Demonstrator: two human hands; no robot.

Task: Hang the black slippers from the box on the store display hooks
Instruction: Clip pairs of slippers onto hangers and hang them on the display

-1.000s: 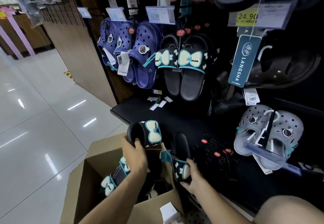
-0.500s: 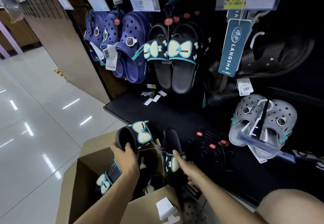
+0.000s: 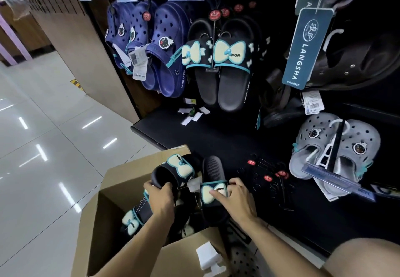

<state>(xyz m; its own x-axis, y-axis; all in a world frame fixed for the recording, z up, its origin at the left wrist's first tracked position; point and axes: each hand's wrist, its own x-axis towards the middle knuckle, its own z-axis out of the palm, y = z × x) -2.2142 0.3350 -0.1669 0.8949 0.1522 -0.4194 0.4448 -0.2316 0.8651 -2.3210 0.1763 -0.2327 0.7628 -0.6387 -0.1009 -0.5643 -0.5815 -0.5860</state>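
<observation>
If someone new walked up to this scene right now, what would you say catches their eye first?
Probably the two hands low in the middle: the left hand grips one black slipper above the open cardboard box, and the right hand holds its mate by the bow strap. Next, the matching hung pair on the wall above, between navy clogs and the blue LANGSHA tag.
</observation>
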